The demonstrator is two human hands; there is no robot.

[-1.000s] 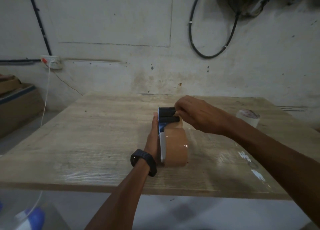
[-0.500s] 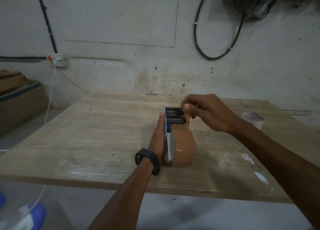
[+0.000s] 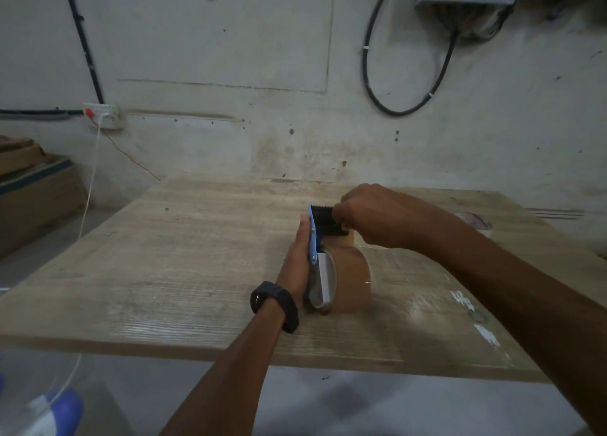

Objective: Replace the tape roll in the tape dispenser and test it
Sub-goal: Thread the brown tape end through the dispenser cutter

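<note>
A blue and black tape dispenser (image 3: 316, 235) stands on the wooden table (image 3: 184, 258) with a brown tape roll (image 3: 353, 279) mounted in it. My left hand (image 3: 299, 258) grips the dispenser's left side, a black watch on its wrist. Over the dispenser's toothed front end, my right hand (image 3: 377, 220) is closed, fingers pinching at the black cutter part where the brown tape end runs. What the fingertips hold is hidden by the hand. A second, whitish tape roll (image 3: 476, 223) lies on the table at the far right, partly behind my right forearm.
The table's near edge (image 3: 197, 347) runs across the lower view, with floor below. White paint marks (image 3: 473, 317) dot the right of the tabletop. Cardboard boxes (image 3: 29, 199) stand at the left by the wall. A white cable (image 3: 90, 185) hangs from a wall socket.
My right hand has slid a little toward the dispenser's toothed front end and closed tighter there. The dispenser and left hand stay about where they were; the camera has shifted slightly.
</note>
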